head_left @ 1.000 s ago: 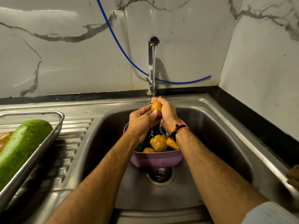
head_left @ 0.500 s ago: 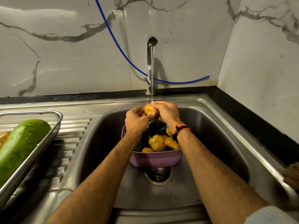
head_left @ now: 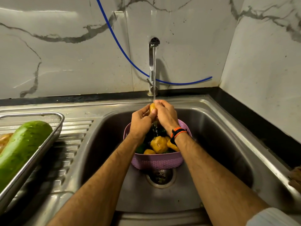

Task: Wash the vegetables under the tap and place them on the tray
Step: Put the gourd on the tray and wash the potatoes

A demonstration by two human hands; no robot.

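Water runs from the steel tap (head_left: pixel 152 62) onto a small yellow vegetable (head_left: pixel 152 107) that both my hands hold over the sink. My left hand (head_left: pixel 141 122) grips it from the left and my right hand (head_left: pixel 165 115) wraps it from the right, hiding most of it. Below them a purple basket (head_left: pixel 156 161) stands in the steel sink (head_left: pixel 216 136) over the drain, holding several yellow and dark green vegetables (head_left: pixel 158 144). On the left drainboard the metal tray (head_left: pixel 40 149) carries a large wet green gourd (head_left: pixel 22 149).
A blue hose (head_left: pixel 123 53) hangs across the marble wall behind the tap. A black counter strip (head_left: pixel 254 116) runs along the sink's back and right edge. The drain (head_left: pixel 160 176) shows just in front of the basket. The ribbed drainboard (head_left: pixel 71 144) lies between tray and basin.
My hands have kept turning the yellow vegetable under the stream, shifting it slightly; the right hand now covers more of it. Basket and tray stay put.
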